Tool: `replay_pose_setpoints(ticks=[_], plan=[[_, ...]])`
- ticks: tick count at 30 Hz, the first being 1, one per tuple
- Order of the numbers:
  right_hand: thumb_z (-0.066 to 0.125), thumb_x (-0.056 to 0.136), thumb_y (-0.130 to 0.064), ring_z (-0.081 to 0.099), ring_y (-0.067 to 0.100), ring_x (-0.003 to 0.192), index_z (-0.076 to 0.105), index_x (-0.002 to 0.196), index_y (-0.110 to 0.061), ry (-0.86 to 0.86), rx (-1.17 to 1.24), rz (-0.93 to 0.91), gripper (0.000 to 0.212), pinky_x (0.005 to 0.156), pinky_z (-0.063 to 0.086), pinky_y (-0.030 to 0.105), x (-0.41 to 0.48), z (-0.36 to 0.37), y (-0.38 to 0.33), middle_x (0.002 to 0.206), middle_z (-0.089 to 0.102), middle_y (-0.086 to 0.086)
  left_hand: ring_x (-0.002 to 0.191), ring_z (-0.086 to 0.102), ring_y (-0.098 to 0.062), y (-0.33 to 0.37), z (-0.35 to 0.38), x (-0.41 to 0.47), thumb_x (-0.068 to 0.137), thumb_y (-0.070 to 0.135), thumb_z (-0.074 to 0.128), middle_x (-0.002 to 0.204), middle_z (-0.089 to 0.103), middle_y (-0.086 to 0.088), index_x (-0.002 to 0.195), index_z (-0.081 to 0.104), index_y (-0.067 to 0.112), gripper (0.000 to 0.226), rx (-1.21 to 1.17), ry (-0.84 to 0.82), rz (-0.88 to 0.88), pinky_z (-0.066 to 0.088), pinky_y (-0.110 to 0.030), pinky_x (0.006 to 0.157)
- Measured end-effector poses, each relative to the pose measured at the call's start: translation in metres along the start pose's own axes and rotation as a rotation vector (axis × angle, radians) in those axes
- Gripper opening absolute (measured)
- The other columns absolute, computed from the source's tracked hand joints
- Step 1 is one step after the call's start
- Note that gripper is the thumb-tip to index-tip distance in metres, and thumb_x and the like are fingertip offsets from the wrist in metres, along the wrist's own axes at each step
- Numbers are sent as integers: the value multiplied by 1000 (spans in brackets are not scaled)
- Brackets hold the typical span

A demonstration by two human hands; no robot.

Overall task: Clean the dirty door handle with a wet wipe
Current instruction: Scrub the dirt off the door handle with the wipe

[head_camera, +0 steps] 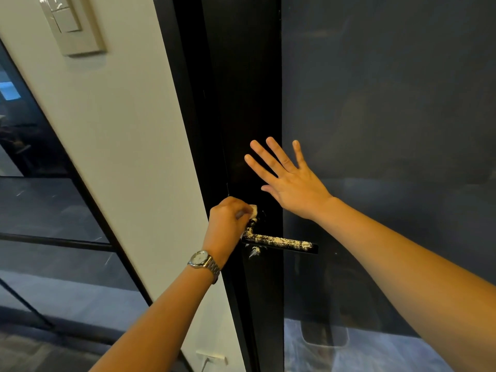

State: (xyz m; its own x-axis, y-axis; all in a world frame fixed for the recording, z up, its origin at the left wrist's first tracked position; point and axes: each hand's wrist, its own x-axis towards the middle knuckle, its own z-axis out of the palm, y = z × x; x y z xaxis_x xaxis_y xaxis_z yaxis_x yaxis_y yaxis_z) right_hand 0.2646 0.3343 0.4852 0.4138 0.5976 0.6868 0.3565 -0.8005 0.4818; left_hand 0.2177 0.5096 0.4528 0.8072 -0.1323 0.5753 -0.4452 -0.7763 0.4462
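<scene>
A black lever door handle (284,243) sticks out to the right from the dark door frame (249,116); pale, crusty smears cover its top and the plate below it. My left hand (228,224), with a metal watch on the wrist, is closed around a small white wet wipe (253,210) and presses it against the base of the handle. My right hand (284,178) lies flat with fingers spread on the door just above the handle, holding nothing.
The door's dark glass panel (389,130) fills the right side. A cream wall (115,130) with a light switch (71,22) stands to the left. Further left is a black-framed glass partition (53,224). A socket (212,358) sits low on the wall.
</scene>
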Motion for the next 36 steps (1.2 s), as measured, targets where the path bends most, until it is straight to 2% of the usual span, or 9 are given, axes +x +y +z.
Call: replay_pose_setpoints(ticks=[3,9,12,14,17,20,27,33,36], plan=[[27,95,-38,-20,26,141,12,150,-20,-4,3,2,59,111,-1,57,0,1,0,156,7,5,81,63,-28,-7,-2,1,80,4,65,89,66,-18,79,71,0,7,43,-10,5,39,-14,71],[25,96,-38,-26,23,141,1,149,-21,-5,14,0,61,113,-11,54,0,2,1,156,4,5,95,57,-24,12,-2,12,81,3,62,98,63,-12,81,70,3,8,122,-189,217,39,-19,78],[27,95,-38,-13,28,145,10,150,-20,0,-18,-9,60,112,0,57,0,1,0,155,7,5,88,59,-25,0,-6,11,80,4,64,94,63,-14,79,69,2,6,111,-104,149,41,-20,77],[27,95,-38,-20,26,143,10,150,-20,-3,-15,-2,60,113,-2,57,0,1,0,156,6,5,85,60,-25,-3,-7,10,79,2,64,92,63,-14,77,68,1,5,116,-77,133,40,-20,75],[26,96,-38,-28,22,140,9,150,-21,-6,10,0,59,113,-11,54,1,3,1,156,4,4,86,60,-26,7,-4,14,77,-1,64,90,64,-13,76,68,2,4,150,-191,286,45,-22,74],[27,95,-38,-27,22,141,11,149,-21,-4,10,3,59,114,-8,55,1,2,1,156,5,4,89,58,-26,13,-2,18,78,-1,63,91,64,-13,80,68,3,7,180,-272,378,49,-31,78],[29,95,-38,-21,26,141,13,149,-20,15,-22,1,59,111,3,57,0,2,1,155,8,5,82,62,-24,1,-13,23,78,-2,63,89,64,-12,77,69,5,9,152,-224,316,48,-22,73],[29,95,-38,-25,24,141,12,150,-20,7,-14,-2,60,111,3,58,0,3,2,156,7,6,92,61,-21,-1,-18,27,83,6,62,101,63,-11,93,68,6,12,166,-312,365,42,-16,82],[28,94,-38,-26,23,141,11,150,-20,4,-4,-2,61,111,3,58,0,3,1,156,6,6,99,57,-22,-2,-13,19,85,5,59,105,62,-10,100,67,7,18,191,-282,388,44,-22,84]])
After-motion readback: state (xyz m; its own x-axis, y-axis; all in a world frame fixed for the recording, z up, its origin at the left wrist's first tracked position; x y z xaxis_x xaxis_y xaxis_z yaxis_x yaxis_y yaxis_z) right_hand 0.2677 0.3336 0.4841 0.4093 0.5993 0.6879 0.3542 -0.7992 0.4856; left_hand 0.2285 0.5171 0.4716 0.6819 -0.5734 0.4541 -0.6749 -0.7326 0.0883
